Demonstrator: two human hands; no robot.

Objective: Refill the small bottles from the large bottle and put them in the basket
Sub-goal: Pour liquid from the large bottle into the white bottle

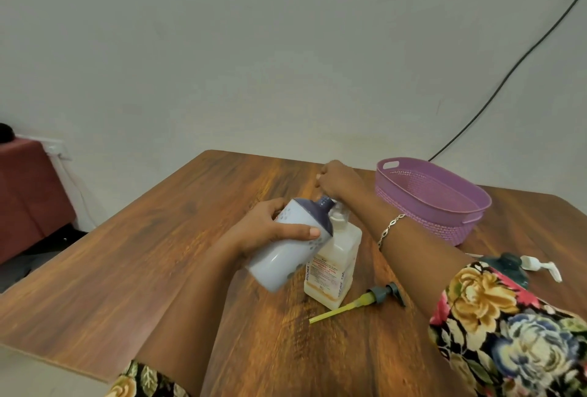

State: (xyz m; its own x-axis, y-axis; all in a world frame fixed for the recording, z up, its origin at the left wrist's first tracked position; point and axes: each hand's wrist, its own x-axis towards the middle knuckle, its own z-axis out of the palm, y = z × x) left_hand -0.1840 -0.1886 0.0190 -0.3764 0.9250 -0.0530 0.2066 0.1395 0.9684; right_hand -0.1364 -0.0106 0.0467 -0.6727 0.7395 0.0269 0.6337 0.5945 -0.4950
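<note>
My left hand (270,228) grips a pale lavender bottle (279,257) with a dark purple shoulder. The bottle is tilted, with its uncapped neck pointing up and to the right. Right behind it a square translucent bottle (333,266) of cream liquid stands on the table, with a clear pump on top. My right hand (336,179) hovers just beyond both necks with its fingers curled shut; nothing shows in it. The purple basket (444,225) sits at the right, and nothing shows inside it. A dark green bottle (505,265) is partly hidden behind my right forearm.
A pump head with a yellow tube (359,301) lies on the wooden table (158,269) in front of the square bottle. A white pump (541,268) lies by the green bottle. A black cable runs down the wall at the right. A dark red seat stands at the far left.
</note>
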